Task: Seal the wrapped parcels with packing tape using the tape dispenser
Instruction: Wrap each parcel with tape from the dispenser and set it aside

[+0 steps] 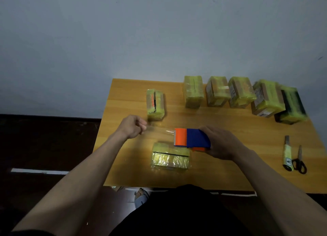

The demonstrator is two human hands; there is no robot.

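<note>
Just tape (159, 130) taut btwn left hand (131, 127) – dispenser (192, 138), above parcel (169, 157)

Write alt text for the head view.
Over a wooden table, the right hand holds an orange-and-blue tape dispenser while the left hand pinches clear tape pulled from it above a yellow-wrapped parcel. Six more parcels stand behind.

Looking forward and down from head height, standing close at the near edge of a wooden table (230, 173), taking in both forearms below, the whole tabletop, and a pale wall (123, 32) beyond.
</note>
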